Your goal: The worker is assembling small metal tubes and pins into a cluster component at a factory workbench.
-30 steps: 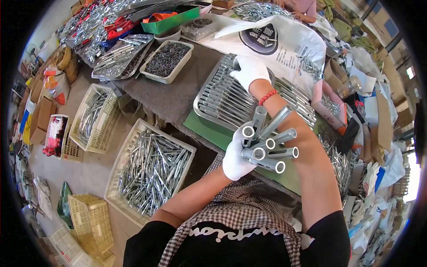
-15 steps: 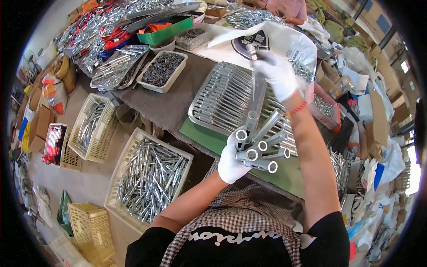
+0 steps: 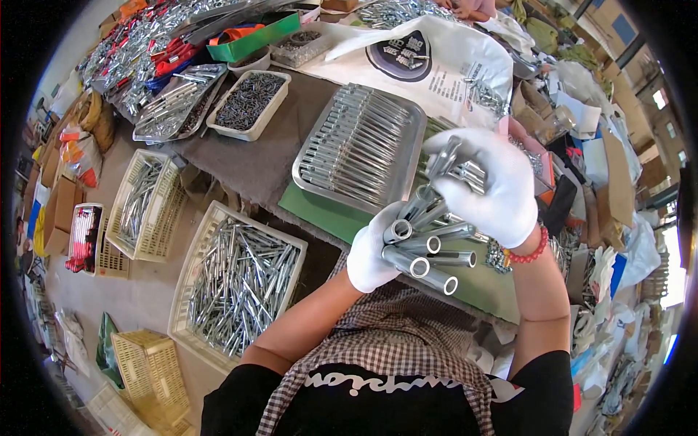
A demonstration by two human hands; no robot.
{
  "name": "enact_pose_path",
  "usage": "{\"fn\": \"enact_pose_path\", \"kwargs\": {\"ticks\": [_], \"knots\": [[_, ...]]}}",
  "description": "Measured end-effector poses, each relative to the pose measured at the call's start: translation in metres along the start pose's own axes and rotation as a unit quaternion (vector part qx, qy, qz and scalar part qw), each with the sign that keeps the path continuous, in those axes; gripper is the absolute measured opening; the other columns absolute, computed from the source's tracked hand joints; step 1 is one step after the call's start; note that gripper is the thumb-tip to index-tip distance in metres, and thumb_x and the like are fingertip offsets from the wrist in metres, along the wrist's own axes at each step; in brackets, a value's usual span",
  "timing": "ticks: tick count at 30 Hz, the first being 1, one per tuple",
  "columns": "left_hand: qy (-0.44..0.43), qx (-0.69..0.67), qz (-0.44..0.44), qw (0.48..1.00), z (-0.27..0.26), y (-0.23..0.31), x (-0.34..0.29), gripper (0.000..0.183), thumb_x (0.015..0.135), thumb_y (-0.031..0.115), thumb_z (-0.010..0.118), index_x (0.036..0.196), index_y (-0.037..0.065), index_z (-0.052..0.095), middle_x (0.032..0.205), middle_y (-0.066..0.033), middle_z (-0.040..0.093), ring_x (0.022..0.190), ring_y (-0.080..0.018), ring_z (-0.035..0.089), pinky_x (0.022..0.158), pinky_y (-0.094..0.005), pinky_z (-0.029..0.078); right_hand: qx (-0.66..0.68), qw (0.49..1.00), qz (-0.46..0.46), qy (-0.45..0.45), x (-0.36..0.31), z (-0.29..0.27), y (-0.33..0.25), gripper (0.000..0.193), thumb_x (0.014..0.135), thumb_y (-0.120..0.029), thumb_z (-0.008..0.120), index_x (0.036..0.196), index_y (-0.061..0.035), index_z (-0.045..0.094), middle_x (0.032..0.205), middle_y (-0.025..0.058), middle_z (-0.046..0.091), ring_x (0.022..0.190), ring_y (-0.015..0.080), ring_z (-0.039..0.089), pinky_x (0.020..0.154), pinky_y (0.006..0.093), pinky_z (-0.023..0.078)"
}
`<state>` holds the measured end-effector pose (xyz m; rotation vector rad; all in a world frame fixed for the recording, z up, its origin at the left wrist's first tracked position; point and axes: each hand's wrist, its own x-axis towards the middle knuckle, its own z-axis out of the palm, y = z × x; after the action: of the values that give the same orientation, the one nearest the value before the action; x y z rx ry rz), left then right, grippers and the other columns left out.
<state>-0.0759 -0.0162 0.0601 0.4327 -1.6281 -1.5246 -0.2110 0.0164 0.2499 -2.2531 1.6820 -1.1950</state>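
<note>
Head view: my right hand point(image 3: 498, 190) had swung down, pinching one more shiny piece point(image 3: 443, 158) at two o'clock, near the silver tubes point(image 3: 438, 278) squeezed in my left hand point(image 3: 372, 254); the tray point(image 3: 416, 138) sat at twelve.

White script point(image 3: 349, 381) across black shirt point(image 3: 392, 414); dark emblem point(image 3: 398, 57) on white sack point(image 3: 476, 54).

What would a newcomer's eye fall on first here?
Probably the bundle of metal tubes near the centre, gripped in the white-gloved left hand with several open ends showing. Next, to its right, the right hand, also gloved, holding another metal piece, a red bead bracelet at its wrist. Then, beyond and leftward, the metal tray of lined-up rods.
</note>
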Motion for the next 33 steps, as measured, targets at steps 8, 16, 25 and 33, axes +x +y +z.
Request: {"fn": "enact_pose_path", "kwargs": {"ticks": [8,16,25,33], "knots": [[-0.015,-0.102,-0.098,0.990,-0.002,0.015,-0.001,0.067,0.069,0.003,0.078,0.127,0.000,0.046,0.111,-0.0100,0.062,0.100,-0.0173,0.061,0.087,-0.0291,0.049,-0.063,0.998,-0.012,-0.016,-0.003,-0.002,-0.010,0.027,0.066,-0.005,0.070,0.092,-0.0052,0.065,0.084,0.0095,0.065,0.077,0.0244,0.065,0.071,0.0321,0.051],[-0.049,-0.071,-0.091,0.992,-0.005,0.018,-0.004,0.065,0.069,0.010,0.078,0.125,-0.002,0.048,0.107,-0.0100,0.063,0.096,-0.0175,0.061,0.087,-0.0287,0.048,-0.063,0.996,0.004,-0.068,-0.007,0.001,-0.004,0.024,0.068,-0.005,0.071,0.090,-0.0062,0.063,0.083,0.0085,0.065,0.077,0.0222,0.065,0.070,0.0315,0.051],[-0.018,-0.029,-0.061,0.998,-0.003,0.015,-0.008,0.055,0.072,0.011,0.074,0.121,-0.002,0.051,0.103,-0.0103,0.064,0.089,-0.0199,0.063,0.081,-0.0292,0.050,0.028,0.991,0.014,-0.131,-0.014,0.003,0.010,0.024,0.077,-0.024,0.071,0.094,-0.0072,0.067,0.088,0.0083,0.063,0.084,0.0225,0.062,0.079,0.0317,0.049],[0.064,-0.054,-0.021,0.996,-0.005,-0.012,-0.017,0.044,0.092,0.021,0.055,0.123,-0.007,0.045,0.091,-0.0058,0.058,0.079,-0.0150,0.059,0.072,-0.0285,0.051,0.143,0.985,0.101,0.010,-0.015,-0.026,-0.007,0.019,0.076,-0.016,0.069,0.092,-0.0057,0.068,0.086,0.0057,0.062,0.079,0.0173,0.062,0.077,0.0302,0.048]]}}
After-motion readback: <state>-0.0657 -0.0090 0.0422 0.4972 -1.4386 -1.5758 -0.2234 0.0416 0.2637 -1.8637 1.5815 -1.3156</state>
